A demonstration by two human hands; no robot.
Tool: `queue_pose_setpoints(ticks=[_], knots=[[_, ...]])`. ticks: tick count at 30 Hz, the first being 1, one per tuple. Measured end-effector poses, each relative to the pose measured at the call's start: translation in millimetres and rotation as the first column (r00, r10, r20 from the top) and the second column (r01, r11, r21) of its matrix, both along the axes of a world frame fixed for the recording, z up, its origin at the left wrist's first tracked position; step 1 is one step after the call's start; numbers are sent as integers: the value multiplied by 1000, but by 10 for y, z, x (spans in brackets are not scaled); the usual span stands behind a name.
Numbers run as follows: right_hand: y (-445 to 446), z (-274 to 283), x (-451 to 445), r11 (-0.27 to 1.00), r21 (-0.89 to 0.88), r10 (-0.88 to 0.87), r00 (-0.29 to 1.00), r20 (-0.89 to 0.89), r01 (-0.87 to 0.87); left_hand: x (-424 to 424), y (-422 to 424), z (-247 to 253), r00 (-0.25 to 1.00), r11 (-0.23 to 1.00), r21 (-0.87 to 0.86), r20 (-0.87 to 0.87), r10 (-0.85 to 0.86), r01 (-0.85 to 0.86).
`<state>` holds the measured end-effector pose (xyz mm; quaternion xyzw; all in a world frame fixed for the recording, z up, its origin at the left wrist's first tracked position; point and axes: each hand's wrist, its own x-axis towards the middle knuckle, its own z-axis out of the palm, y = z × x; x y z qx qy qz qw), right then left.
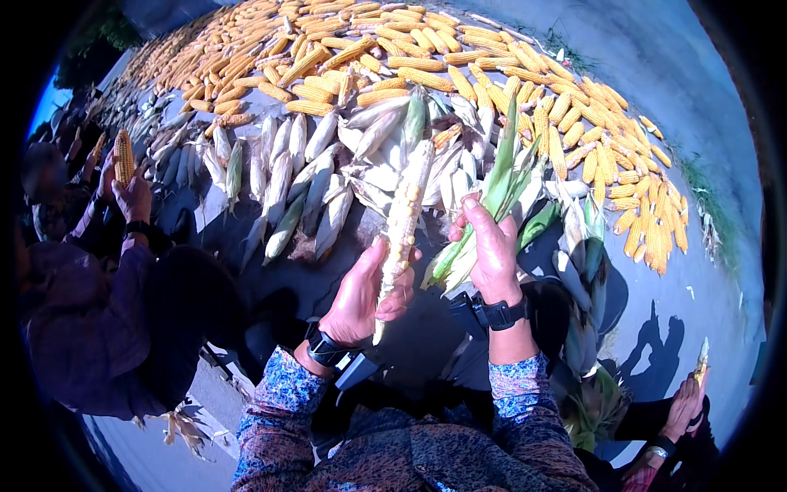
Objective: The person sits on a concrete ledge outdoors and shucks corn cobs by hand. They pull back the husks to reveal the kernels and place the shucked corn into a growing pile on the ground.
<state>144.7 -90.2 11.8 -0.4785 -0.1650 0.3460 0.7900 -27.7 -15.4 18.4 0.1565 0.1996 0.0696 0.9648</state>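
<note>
My left hand point(369, 289) grips a pale ear of corn point(406, 212) near its lower end. The ear is bare of husk and stands nearly upright, with only patchy yellow kernels along it. To its right, my right hand point(490, 246) is closed around a bunch of green corn husk leaves point(501, 175). Their long tips point up, and torn pale ends hang below the fist. The ear and the leaves are apart. Just beyond both hands lies a heap of unhusked ears point(375, 138) in dry whitish husks.
Husked yellow corn cobs point(424, 77) spread across the concrete ground point(695, 289) in a wide arc. At left, a co-worker's hands point(132, 197) hold a yellow cob point(123, 157). Another person's hands point(679, 409) hold an ear at lower right. Loose husks point(590, 409) lie near my right side.
</note>
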Motion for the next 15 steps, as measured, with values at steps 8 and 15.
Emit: queue_pose_setpoints(ticks=[8,15], knots=[[55,-4,5,996,11,-87,996,3,87,-23,-137,-11,989,987,75,-57,-138,142],[-24,5,88,992,57,-115,992,47,113,-21,-182,32,964,863,460,-244,-101,207]])
